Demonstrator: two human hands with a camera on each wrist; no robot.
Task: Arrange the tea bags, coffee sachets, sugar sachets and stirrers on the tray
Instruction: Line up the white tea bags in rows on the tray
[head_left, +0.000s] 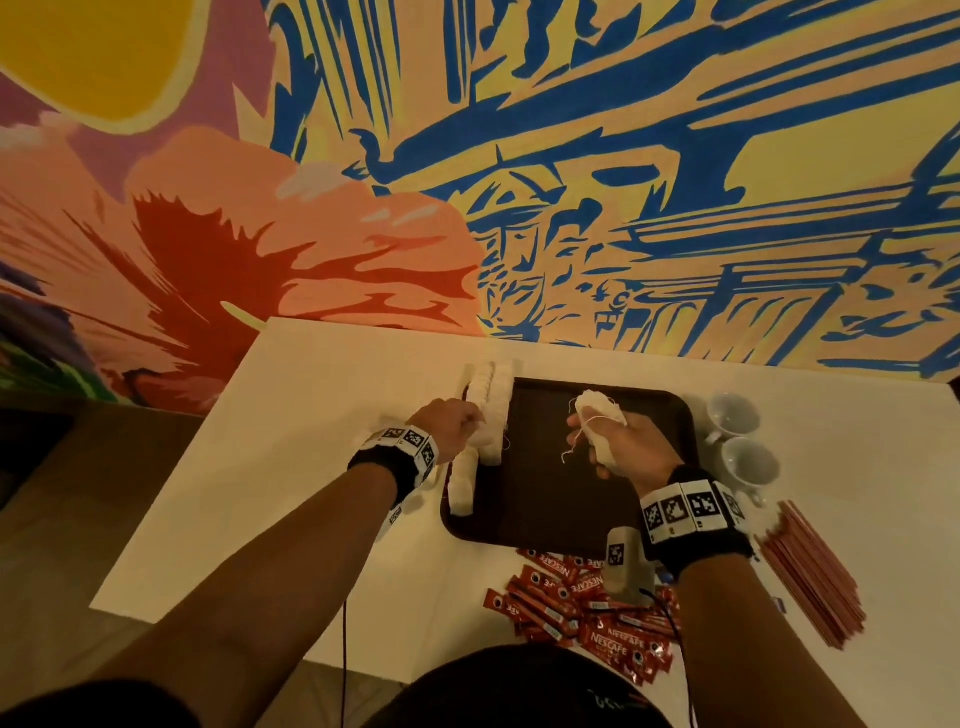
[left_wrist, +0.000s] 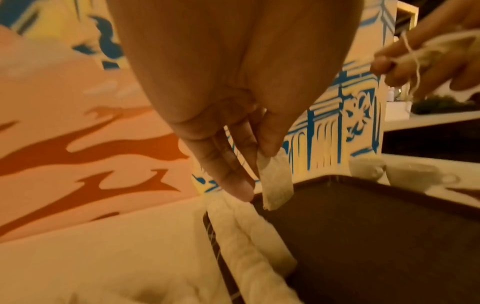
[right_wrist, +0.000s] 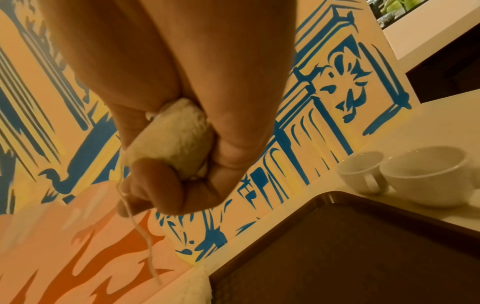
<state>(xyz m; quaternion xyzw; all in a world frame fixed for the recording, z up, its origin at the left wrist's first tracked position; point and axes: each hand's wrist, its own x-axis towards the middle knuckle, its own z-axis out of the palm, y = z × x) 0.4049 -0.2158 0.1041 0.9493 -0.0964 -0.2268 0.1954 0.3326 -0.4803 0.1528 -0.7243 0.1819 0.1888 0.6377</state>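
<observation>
Fingers (left_wrist: 270, 144) of my left hand (head_left: 451, 427) pinch one tea bag (left_wrist: 276, 181) at the tray's (head_left: 545, 509) nine-o'clock edge; my right hand (head_left: 626, 447) clutches a bunch of tea bags (head_left: 600, 423).

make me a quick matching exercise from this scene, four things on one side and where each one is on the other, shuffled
Things:
1. coffee sachets
2. cups
3. stirrers
4. bunch of tea bags

Places:
A. in the right hand, above the tray
B. heaped on the table off the tray's near edge
C. side by side off the tray's right edge
D. stacked at the table's right, nearer than the cups

Pairs: 1-B, 2-C, 3-D, 4-A
</observation>
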